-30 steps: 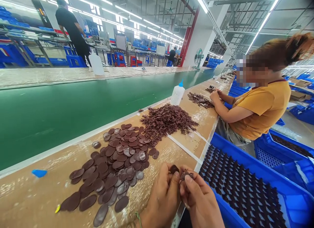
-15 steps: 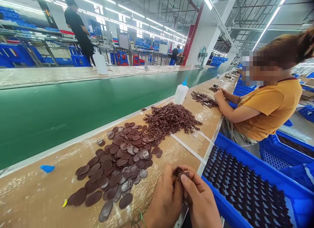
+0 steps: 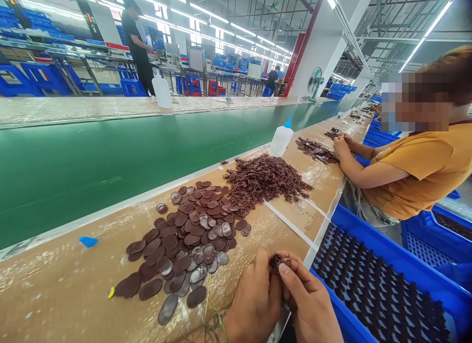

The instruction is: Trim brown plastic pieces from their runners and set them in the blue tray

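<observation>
My left hand and my right hand meet at the table's near edge, fingers closed on one small dark brown curly piece between them. Fingers hide most of it. Left of my hands, a spread pile of flat brown oval discs lies on the brown tabletop, some of them shiny. Beyond the discs, and touching them, is a heap of curly brown pieces. A white bottle with a blue tip stands behind that heap.
A green belt runs beyond the table. At right, a blue crate holds rows of dark pieces. A person in a yellow shirt works farther along. A blue scrap and a yellow bit lie at left.
The whole view has shifted, so the table and piles sit farther right. Both hands remain together on the small piece. A person in black in the background has raised a forearm.
</observation>
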Tool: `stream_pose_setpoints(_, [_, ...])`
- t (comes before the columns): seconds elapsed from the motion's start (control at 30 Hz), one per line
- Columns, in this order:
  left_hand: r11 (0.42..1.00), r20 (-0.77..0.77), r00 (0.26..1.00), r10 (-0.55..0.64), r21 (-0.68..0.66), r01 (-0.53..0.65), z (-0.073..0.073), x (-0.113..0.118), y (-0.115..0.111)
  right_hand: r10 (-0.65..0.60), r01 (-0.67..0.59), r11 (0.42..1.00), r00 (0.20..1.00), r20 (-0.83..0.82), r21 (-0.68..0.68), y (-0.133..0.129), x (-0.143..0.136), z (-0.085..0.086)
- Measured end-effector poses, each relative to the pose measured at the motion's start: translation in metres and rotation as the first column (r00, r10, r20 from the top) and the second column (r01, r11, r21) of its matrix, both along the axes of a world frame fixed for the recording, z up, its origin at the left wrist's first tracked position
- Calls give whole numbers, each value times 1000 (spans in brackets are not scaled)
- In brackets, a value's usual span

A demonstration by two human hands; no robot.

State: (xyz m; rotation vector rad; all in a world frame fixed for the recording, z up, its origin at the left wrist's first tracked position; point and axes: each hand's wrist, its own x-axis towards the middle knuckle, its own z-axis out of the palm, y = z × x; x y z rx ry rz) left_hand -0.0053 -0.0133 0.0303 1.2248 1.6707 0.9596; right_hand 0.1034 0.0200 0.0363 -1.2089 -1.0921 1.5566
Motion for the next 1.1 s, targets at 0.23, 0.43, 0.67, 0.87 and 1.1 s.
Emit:
stream_pose_setpoints(0.23, [1000,-55,998,-8,7,9,-6,1,-2,159,-160,987,986,51,17,4,9,-2])
stream_pose_setpoints(0.43, [999,-49,998,-24,45,27,-4,1,-3,193,-191,981,980,51,-26,7,10,3])
stream_pose_setpoints(0.67, [995,-136,990,-32,93,45,2,1,-5,189,-189,979,982,-13,-80,6,13,1])
stream_pose_setpoints(0.87, [982,-174,985,-20,183,52,4,-1,-5,165,-181,968,981,-102,-173,4,11,4])
stream_pose_setpoints(1.1, [976,-273,961,-31,197,88,0,2,-7,130,-190,957,956,-264,-217,3,8,3])
